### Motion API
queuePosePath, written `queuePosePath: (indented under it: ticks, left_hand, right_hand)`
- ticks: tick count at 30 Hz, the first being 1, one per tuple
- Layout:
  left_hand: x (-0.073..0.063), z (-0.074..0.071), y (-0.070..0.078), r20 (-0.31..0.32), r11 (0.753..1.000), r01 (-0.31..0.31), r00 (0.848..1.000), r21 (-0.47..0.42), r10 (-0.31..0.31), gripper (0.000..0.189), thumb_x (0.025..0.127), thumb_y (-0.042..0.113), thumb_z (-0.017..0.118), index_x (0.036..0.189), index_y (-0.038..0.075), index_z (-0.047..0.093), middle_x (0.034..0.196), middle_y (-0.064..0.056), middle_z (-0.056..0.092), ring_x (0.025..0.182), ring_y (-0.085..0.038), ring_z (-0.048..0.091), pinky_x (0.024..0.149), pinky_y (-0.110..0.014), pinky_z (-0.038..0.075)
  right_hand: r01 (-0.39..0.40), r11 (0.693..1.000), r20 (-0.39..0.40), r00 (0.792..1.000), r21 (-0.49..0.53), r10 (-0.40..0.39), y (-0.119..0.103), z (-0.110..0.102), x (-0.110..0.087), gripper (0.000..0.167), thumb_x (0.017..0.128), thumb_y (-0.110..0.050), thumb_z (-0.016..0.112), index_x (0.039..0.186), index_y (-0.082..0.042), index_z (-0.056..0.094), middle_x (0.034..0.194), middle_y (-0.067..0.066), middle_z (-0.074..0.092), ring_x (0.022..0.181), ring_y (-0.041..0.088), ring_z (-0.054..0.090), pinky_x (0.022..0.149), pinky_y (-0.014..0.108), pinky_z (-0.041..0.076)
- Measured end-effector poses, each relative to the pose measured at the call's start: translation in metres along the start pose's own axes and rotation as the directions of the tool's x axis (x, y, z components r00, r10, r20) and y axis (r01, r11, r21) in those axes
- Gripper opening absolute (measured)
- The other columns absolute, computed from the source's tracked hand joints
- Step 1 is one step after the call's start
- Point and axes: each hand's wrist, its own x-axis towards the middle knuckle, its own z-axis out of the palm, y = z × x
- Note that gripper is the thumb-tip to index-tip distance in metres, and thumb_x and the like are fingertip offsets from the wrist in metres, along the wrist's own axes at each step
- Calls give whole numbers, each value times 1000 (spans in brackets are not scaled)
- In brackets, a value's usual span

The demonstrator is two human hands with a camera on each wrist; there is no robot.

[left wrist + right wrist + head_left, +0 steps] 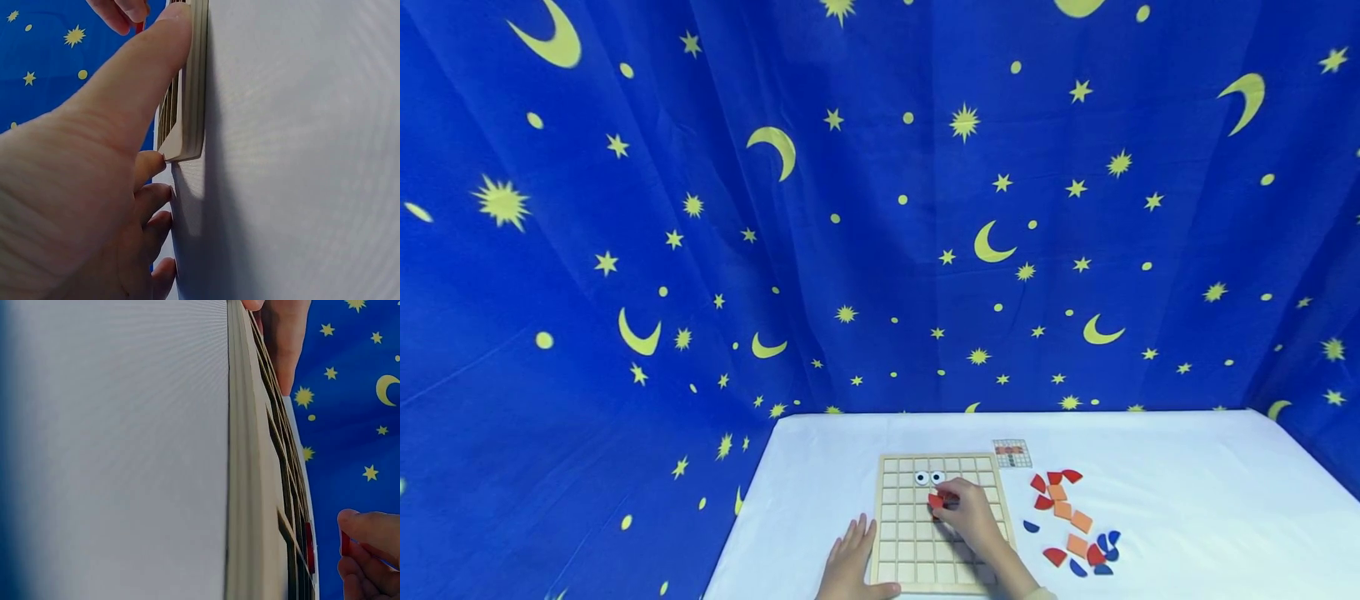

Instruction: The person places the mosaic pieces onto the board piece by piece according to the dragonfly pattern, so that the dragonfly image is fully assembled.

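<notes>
The right hand [973, 515] pinches a red piece [345, 543]; beneath this hand lies the board [906, 551], touched by the unclenched left hand [852, 558].

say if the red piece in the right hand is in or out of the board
Out: the right hand pinches the red piece, with a visible gap to the wooden grid board in the right wrist view.

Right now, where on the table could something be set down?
The table is widely bare right of the blue pieces, also left of the left hand. Crowded: just right of the grid board, among red pieces and orange squares.
</notes>
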Motion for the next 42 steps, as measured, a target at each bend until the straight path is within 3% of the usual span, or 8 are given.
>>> queuePosePath:
  ticks: [10,19,27,36,42]
  left_hand:
    - [3,0,0,26,1000,23,999,-11,-23,103,68,47,80,142,-8,34,150,-32,28,138,-53,23,110,-67,19]
    - [1,-1,1,-13,1000,10,1000,18,-10,101,68,44,81,142,-7,36,150,-30,30,138,-51,25,110,-66,21]
    - [1,1,1,-27,1000,7,1000,20,-6,102,66,45,82,141,-8,37,149,-31,31,137,-52,26,109,-67,22]
    - [2,1,-1,-7,1000,18,1000,14,-18,102,68,44,82,142,-8,35,150,-31,30,138,-52,24,109,-68,20]
    - [-1,2,1,-40,999,-8,999,36,9,101,66,45,82,140,-8,37,148,-32,32,136,-52,27,108,-67,23]
  right_hand:
    - [-76,997,82,994,-27,78,-4,6,4,35,69,-9,80,102,-3,69,94,6,71,83,15,68,75,24,57]
    - [-56,998,137,989,-22,58,-5,12,4,35,71,-10,80,104,-3,69,95,6,71,86,16,67,76,25,57]
    - [-66,995,151,985,-78,78,-4,16,4,33,71,-11,80,102,-6,70,101,9,72,95,24,67,84,40,55]
    - [-61,994,151,986,-93,74,-2,17,5,31,71,-12,80,100,-8,71,99,5,72,94,21,66,84,40,55]
    - [-71,992,153,984,-105,87,-2,17,6,31,70,-13,80,100,-10,71,98,3,72,93,18,65,84,39,54]
